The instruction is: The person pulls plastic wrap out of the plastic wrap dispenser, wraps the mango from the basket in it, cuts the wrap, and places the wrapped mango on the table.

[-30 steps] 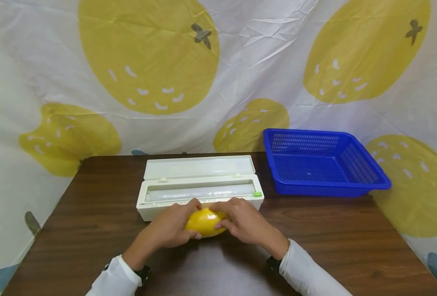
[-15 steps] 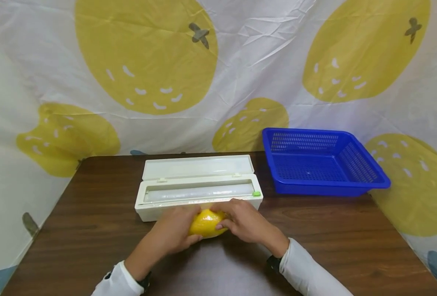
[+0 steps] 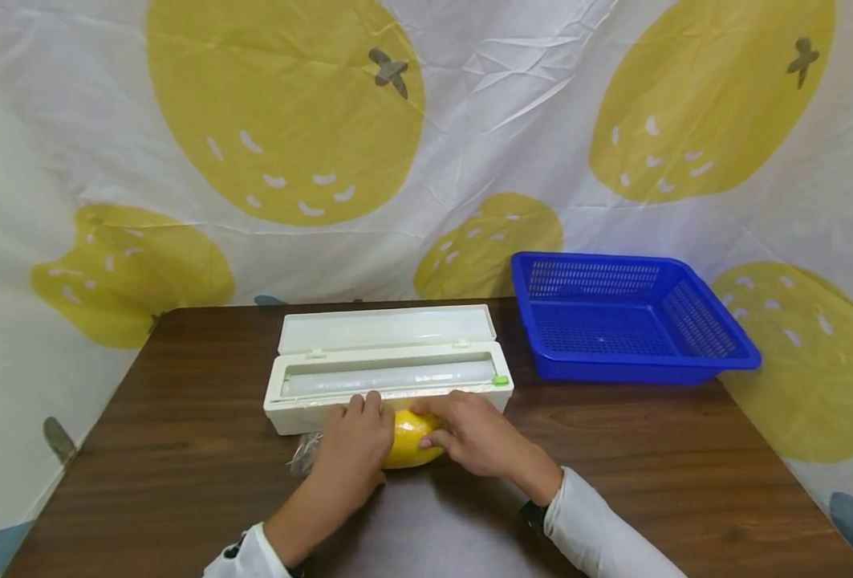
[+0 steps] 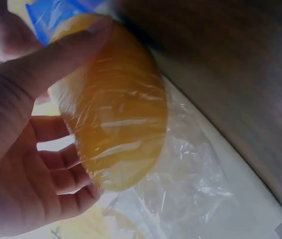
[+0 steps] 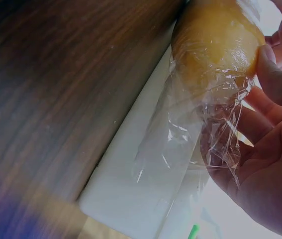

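Note:
A smooth oval yellow fruit (image 3: 410,440), mango-like and covered in clear cling film (image 5: 178,132), is between both hands at the front of the white film dispenser. My left hand (image 3: 356,441) grips its left end, with the thumb along the fruit (image 4: 123,114) and the fingers behind it in the left wrist view. At the other end my right hand (image 3: 473,429) holds the fruit, thumb on its near face. Loose film spreads past both ends, and some crumples against the right fingers. A crinkled bit of film (image 3: 306,453) sticks out left of my left hand.
The white dispenser box (image 3: 292,421) has its lid (image 3: 386,327) folded back, exposing the film roll (image 3: 397,376). A green slider (image 3: 501,380) sits at its right end. Back right on the brown table (image 3: 180,449) stands a blue plastic basket (image 3: 643,366). A lemon-print curtain hangs behind.
My left hand has turned and shifted over the fruit's left end, covering more of it, and crinkled film now shows to its left. My right hand has stayed nearly still.

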Demonstrator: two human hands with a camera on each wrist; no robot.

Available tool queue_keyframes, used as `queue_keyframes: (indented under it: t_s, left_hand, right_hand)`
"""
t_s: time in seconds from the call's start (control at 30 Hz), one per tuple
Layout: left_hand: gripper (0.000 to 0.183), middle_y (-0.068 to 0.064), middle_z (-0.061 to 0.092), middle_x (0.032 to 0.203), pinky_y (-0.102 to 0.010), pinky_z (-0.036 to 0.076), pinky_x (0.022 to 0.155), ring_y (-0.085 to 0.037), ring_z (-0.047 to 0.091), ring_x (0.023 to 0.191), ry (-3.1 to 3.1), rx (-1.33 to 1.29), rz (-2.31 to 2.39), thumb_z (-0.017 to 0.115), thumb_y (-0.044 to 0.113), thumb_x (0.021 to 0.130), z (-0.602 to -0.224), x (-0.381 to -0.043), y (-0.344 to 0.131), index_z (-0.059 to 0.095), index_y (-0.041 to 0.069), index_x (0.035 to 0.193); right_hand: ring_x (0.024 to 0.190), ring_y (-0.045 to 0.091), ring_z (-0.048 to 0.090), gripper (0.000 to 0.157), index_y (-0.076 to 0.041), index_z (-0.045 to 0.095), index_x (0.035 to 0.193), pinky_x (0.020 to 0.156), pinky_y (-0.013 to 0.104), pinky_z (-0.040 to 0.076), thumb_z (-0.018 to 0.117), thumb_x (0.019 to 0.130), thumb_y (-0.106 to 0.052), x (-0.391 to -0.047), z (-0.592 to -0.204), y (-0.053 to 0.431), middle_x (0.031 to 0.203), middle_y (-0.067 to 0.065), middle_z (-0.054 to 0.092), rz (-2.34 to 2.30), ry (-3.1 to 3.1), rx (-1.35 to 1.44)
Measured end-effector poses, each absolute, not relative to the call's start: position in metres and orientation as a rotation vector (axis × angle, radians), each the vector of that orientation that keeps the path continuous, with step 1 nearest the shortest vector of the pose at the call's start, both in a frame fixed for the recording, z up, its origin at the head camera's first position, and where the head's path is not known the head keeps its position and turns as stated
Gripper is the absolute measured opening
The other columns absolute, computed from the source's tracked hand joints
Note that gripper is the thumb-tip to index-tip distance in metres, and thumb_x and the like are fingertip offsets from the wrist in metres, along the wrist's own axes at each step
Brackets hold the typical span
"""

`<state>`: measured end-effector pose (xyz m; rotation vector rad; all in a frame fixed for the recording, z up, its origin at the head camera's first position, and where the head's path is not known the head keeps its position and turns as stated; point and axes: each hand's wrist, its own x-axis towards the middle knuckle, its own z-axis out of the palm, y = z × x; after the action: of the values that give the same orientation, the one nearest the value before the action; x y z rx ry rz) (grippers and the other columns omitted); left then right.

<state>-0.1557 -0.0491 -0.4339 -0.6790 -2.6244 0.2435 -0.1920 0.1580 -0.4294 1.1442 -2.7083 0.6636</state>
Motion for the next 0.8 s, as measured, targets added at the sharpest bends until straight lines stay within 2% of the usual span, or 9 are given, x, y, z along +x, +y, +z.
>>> queue_keyframes:
  t_s: [0.2,0.4,0.63,0.8]
  left_hand:
    - [0.062,-0.007,0.047,0.078,-0.035,0.041,0.062,-0.023,0.051,0.071,-2.494,-0.666,0.257,0.097,0.03,0.048,-0.4389,-0.1592,-0.0489,0.059,0.005,0.091]
    - [0.065,-0.008,0.05,0.076,-0.036,0.042,0.061,-0.024,0.055,0.069,-2.522,-0.721,0.193,0.097,0.026,0.047,-0.4347,-0.1598,-0.0515,0.055,0.007,0.093]
    - [0.048,-0.008,0.053,0.076,-0.038,0.045,0.063,-0.025,0.057,0.069,-2.542,-0.71,0.188,0.089,0.016,0.058,-0.4337,-0.158,-0.05,0.057,0.006,0.093]
    - [0.055,-0.009,0.053,0.079,-0.039,0.046,0.065,-0.026,0.057,0.072,-2.556,-0.679,0.233,0.091,0.019,0.056,-0.4376,-0.1565,-0.0465,0.058,0.006,0.097]
  right_hand:
    - [0.096,0.018,0.068,0.04,-0.011,0.069,0.124,0.088,0.036,0.053,0.075,0.089,-0.029,-0.1917,-0.429,0.1572,0.116,0.002,0.074,0.646,-2.719,1.138]
    - [0.1,0.018,0.068,0.04,-0.012,0.067,0.127,0.091,0.037,0.053,0.073,0.091,-0.03,-0.1932,-0.4301,0.1569,0.119,0.001,0.074,0.646,-2.731,1.15]
    - [0.102,0.017,0.068,0.038,-0.013,0.066,0.129,0.093,0.038,0.052,0.069,0.095,-0.029,-0.1953,-0.4318,0.1556,0.12,-0.001,0.073,0.649,-2.73,1.169]
    - [0.101,0.016,0.067,0.039,-0.013,0.065,0.131,0.093,0.038,0.052,0.068,0.095,-0.03,-0.1948,-0.4326,0.1554,0.12,-0.001,0.072,0.648,-2.736,1.163]
